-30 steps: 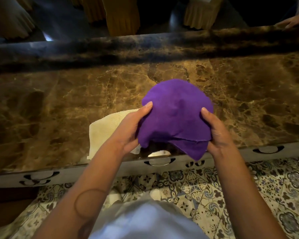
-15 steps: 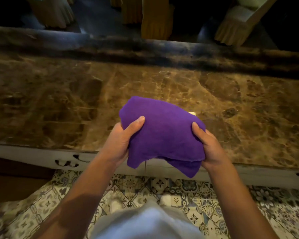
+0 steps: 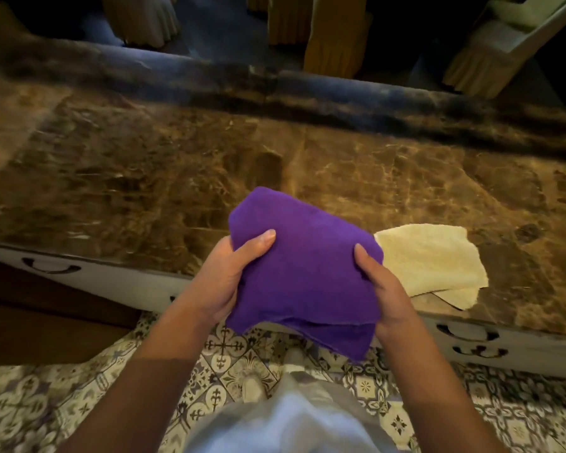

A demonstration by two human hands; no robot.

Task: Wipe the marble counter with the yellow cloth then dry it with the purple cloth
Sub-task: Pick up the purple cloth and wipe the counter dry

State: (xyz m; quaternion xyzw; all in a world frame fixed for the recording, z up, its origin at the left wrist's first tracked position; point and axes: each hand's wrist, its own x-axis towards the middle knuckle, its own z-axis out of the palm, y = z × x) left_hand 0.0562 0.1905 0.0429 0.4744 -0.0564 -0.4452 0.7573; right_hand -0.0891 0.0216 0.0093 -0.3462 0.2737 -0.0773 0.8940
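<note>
I hold the folded purple cloth [image 3: 303,273] in the air over the counter's near edge. My left hand [image 3: 224,277] grips its left side with the thumb on top, and my right hand [image 3: 384,289] grips its right side. The pale yellow cloth [image 3: 433,259] lies flat on the brown marble counter [image 3: 144,178], just right of the purple cloth and close to the front edge. Part of the yellow cloth is hidden behind the purple one.
A white cabinet front with drawer handles [image 3: 51,266] runs under the counter. Patterned floor tiles [image 3: 40,403] lie below me. Beyond the counter's dark raised back edge [image 3: 275,89] stand chairs with fringed covers [image 3: 334,34].
My view has swung left along the counter, so the yellow cloth went from left of the purple cloth to its right. Both hands kept their grip and drew the purple cloth slightly nearer.
</note>
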